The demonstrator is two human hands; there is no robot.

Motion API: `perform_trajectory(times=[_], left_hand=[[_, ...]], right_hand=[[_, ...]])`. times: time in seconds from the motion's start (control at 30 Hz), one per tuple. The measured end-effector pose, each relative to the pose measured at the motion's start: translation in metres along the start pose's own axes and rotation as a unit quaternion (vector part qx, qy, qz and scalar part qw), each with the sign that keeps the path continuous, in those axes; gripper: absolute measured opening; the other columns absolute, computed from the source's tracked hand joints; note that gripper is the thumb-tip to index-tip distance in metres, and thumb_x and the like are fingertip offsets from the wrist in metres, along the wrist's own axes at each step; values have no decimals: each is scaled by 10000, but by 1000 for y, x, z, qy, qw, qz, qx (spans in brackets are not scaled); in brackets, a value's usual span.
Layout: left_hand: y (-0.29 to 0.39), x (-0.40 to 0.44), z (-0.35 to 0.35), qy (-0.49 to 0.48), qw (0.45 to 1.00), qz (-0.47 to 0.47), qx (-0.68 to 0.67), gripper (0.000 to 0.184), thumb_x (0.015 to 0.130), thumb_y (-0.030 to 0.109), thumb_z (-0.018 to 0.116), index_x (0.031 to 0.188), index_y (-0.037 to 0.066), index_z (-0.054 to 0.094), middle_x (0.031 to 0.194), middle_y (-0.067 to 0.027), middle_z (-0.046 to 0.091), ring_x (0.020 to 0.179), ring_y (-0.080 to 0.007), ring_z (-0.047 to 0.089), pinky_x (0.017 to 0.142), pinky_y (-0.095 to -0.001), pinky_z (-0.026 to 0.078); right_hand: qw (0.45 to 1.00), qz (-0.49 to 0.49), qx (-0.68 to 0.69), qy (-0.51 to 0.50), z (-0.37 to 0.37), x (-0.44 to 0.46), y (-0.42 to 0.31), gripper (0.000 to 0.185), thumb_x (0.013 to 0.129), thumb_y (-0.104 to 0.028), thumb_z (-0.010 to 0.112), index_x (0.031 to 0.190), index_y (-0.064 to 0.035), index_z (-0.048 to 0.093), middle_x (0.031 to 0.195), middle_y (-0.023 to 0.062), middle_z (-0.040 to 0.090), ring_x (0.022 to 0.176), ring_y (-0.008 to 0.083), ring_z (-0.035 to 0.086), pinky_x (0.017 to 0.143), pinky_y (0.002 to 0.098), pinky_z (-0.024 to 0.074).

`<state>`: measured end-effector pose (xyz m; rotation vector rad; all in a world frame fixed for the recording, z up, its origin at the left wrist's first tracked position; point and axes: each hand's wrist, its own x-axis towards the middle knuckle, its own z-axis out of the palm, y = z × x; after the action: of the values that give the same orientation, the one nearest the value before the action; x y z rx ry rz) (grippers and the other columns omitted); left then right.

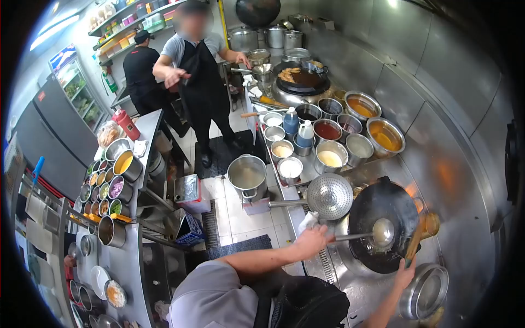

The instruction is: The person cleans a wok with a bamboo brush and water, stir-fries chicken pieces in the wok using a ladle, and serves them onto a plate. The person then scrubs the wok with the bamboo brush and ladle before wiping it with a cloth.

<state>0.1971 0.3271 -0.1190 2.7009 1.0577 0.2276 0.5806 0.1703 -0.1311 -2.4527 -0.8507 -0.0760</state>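
Black cap [310,302] and grey shirt [210,295] right up close, the person leaning in at the steel counter [361,290], metal pots [325,168] crowding its far stretch. Next in size, the dark wok [371,203], wide open on the right. Just off its far-left rim, the perforated strainer [330,196], handle pointing left. Now the ladle [383,233]: its bowl sits inside the wok, to the right of the left hand [313,242], whose fingers are wrapped round the handle's left end, outside the rim. Over on the near right, the right hand [403,275] is up at the wok's edge, fingers at the near end of a slanting wooden-looking handle [414,243]; gripping or merely touching, I can't tell. Smallest of the lot, a crumpled white cloth [308,220], just beyond the left hand.
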Motion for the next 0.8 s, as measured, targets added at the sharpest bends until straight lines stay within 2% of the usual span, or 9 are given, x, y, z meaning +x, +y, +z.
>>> perform_trajectory(times=[0.17, 0.3, 0.37, 0.4, 0.47, 0.57, 0.6, 0.7, 0.8], left_hand=[[-42, 14, 23, -17, 999, -50, -3, 414, 854, 228, 642, 1259, 197, 565, 1106, -114, 558, 1042, -324, 619, 849, -474, 506], [-24, 5, -4, 168, 985, 22, -19, 508, 784, 223, 740, 1247, 106, 567, 1131, -132, 542, 1107, -328, 554, 901, -452, 459], [0, 2, -20, 163, 980, 69, -91, 489, 789, 194, 738, 1234, 83, 569, 1125, -134, 535, 1118, -322, 535, 913, -444, 451], [10, 1, -22, 165, 966, 116, -160, 470, 793, 166, 736, 1221, 61, 572, 1120, -135, 529, 1130, -317, 516, 925, -436, 443], [30, -1, -10, 135, 944, 194, -232, 436, 803, 143, 725, 1203, 52, 576, 1122, -135, 525, 1118, -320, 519, 928, -435, 442], [52, -9, 23, 46, 890, 301, -339, 371, 825, 119, 702, 1168, 45, 582, 1125, -137, 521, 1102, -330, 523, 928, -439, 448], [57, -15, 33, -12, 869, 330, -369, 340, 838, 118, 689, 1152, 47, 583, 1126, -140, 521, 1098, -336, 524, 926, -445, 455], [59, -26, 46, -106, 818, 403, -397, 297, 844, 110, 680, 1119, 57, 583, 1132, -139, 520, 1097, -339, 525, 915, -447, 462], [36, -38, 36, -129, 782, 449, -411, 279, 851, 110, 670, 1108, 61, 576, 1124, -142, 520, 1094, -345, 527, 918, -453, 457]], right_hand=[[985, 13, 53, 161, 5, -84, 81, 600, 972, -298, 597, 1463, -14, 400, 1361, 282, 531, 1274, 413, 506, 1039, 431, 413], [990, 39, 70, 113, 60, -198, 157, 672, 953, -347, 595, 1488, -21, 350, 1397, 293, 490, 1264, 433, 499, 1008, 467, 426], [959, 271, 36, -69, 29, -245, 75, 752, 888, -368, 651, 1501, -57, 345, 1298, 312, 563, 1198, 466, 538, 964, 498, 453], [957, 277, 32, -77, 46, -261, 95, 752, 888, -368, 651, 1501, -57, 345, 1298, 312, 563, 1198, 466, 538, 964, 498, 453], [936, 257, -54, -236, 83, -291, 115, 773, 868, -286, 644, 1522, -68, 295, 1303, 349, 529, 1178, 454, 546, 942, 518, 461], [933, 279, -97, -205, 61, -296, 58, 805, 828, -293, 649, 1520, -74, 301, 1246, 340, 568, 1114, 491, 557, 930, 521, 464], [963, 186, -70, -184, 61, -302, 77, 774, 839, -365, 646, 1494, -63, 366, 1168, 353, 586, 1043, 511, 567, 906, 527, 466], [965, 184, -81, -169, 60, -296, 106, 752, 840, -383, 661, 1461, -34, 417, 1151, 367, 573, 998, 510, 573, 898, 522, 467], [973, 180, -104, -98, 29, -294, 78, 702, 866, -384, 681, 1405, 14, 470, 1206, 384, 556, 1094, 503, 540, 973, 491, 427]])
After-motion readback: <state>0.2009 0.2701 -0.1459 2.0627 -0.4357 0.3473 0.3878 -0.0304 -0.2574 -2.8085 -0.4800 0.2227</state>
